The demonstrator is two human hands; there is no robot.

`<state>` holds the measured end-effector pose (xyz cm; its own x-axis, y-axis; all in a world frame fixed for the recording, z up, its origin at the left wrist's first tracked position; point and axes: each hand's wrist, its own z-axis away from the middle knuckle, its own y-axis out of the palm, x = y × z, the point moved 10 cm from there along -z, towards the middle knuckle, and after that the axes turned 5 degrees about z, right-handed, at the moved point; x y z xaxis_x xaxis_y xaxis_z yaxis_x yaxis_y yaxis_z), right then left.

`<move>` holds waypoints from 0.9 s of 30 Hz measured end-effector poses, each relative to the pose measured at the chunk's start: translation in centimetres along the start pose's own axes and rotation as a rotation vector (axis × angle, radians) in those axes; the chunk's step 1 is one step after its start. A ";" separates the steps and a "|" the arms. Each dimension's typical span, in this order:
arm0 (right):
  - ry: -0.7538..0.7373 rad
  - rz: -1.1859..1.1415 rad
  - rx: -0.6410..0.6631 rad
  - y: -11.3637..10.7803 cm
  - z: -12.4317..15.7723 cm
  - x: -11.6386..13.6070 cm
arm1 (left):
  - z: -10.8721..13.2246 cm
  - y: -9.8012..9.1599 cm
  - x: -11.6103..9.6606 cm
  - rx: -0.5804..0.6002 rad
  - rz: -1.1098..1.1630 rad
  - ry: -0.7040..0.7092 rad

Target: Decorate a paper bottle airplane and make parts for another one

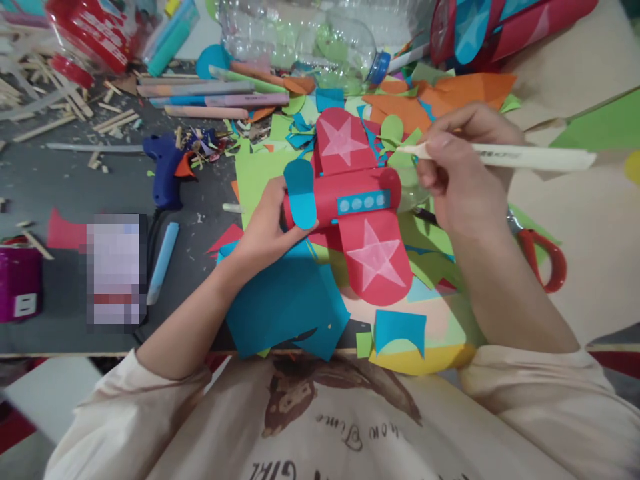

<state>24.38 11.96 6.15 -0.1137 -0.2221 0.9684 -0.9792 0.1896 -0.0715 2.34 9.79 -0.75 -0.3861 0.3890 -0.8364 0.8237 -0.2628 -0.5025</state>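
Gripping with the curled left hand point(265, 230) the blue-tailed end of a red paper aeroplane with pale stars point(360, 185), centre of the frame. Pinching a cream pen-like stick point(530, 157) in the right hand point(455, 180), just right of centre, tip near the aeroplane.

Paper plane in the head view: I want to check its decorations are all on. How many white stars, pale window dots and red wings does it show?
White stars: 2
Pale window dots: 4
Red wings: 2
Total on the paper plane: 8
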 end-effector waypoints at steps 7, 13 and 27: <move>-0.108 0.072 0.344 2.1 1.2 2.5 | 0.1 1.0 -2.2 0.172 0.064 0.077; 0.001 0.108 0.500 5.2 3.3 2.1 | 0.1 1.2 -2.1 0.158 0.076 0.041; 0.023 0.230 0.518 7.4 5.0 1.4 | 0.1 2.0 -1.8 0.157 0.061 0.002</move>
<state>16.12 8.30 5.81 -0.3356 -0.2084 0.9187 -0.8849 -0.2646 -0.3833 4.61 8.48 -0.24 -0.3367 0.3698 -0.8660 0.7702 -0.4209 -0.4792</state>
